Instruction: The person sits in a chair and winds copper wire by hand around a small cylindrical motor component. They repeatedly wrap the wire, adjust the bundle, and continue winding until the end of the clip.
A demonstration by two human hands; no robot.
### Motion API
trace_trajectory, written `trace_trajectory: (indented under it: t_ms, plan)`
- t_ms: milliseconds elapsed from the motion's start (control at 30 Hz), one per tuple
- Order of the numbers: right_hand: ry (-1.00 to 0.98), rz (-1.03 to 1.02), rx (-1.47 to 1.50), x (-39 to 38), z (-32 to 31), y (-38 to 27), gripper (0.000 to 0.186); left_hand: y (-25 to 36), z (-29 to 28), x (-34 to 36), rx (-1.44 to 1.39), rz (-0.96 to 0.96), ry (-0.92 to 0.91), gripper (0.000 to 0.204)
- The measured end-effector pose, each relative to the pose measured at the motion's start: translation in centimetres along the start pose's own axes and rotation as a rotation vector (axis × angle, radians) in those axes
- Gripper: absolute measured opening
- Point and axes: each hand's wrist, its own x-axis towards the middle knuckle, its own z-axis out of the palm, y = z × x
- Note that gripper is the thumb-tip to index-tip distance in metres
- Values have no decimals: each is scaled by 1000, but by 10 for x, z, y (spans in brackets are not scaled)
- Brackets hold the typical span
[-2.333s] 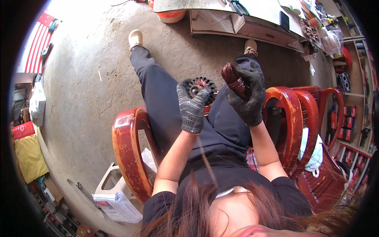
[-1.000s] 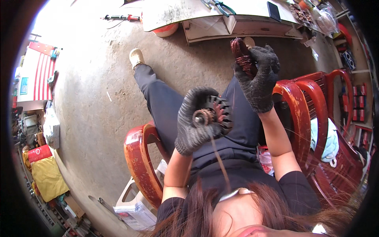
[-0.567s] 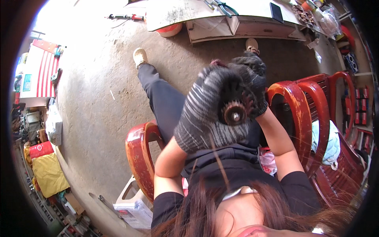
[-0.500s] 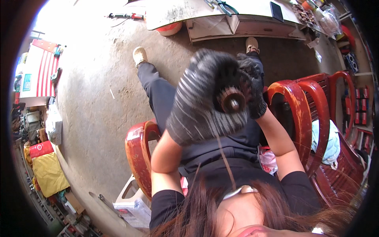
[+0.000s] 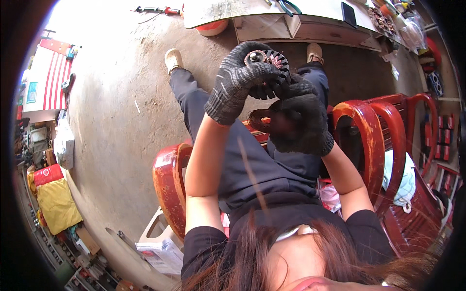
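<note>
My left hand [image 5: 233, 80], in a black-and-grey knit glove, is closed around a motor rotor [image 5: 275, 60]. The rotor has a metal shaft end, a dark slotted rim and copper-coloured windings. Close against its lower right side is my right hand [image 5: 303, 123], in a dark glove with its fingers curled. From those fingers a brown looped bundle [image 5: 259, 120] of fine, wire-like strands sticks out to the left. Part of the rotor is covered by both gloves, and the inside of my right hand is dark and hard to read.
I sit in a red wooden armchair [image 5: 167, 179]; a slatted red bench [image 5: 417, 213] with a pale blue cloth [image 5: 399, 182] adjoins it. Ahead stands a white-topped table [image 5: 213, 14] bearing pliers [image 5: 289, 7] and a phone [image 5: 348, 14]. A grey plastic stool [image 5: 153, 230] is at left.
The rotor has moved away from the head camera, toward the table, and tilted so its slotted rim shows. My right hand has come nearer, and the brown bundle now shows at its fingers.
</note>
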Motion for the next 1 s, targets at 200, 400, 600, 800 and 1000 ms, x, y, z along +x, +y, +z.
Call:
trace_trajectory:
  t_ms: [200,400,600,800,1000]
  plan:
    - [-26,68,-104,0,-11,-2,61,-32,-19,8,-178,-129,-2,26]
    - [57,-50,-320,6,-12,-4,56,-49,-14,-2,-316,-107,45,28]
    - [174,-268,-623,11,-28,-7,49,-69,-27,-12,-279,-88,-229,18]
    - [375,-67,-512,17,-30,-9,39,-44,26,-28,-575,-218,144,23]
    - [775,513,306,8,-9,-10,32,-100,14,-27,-774,-99,-178,43]
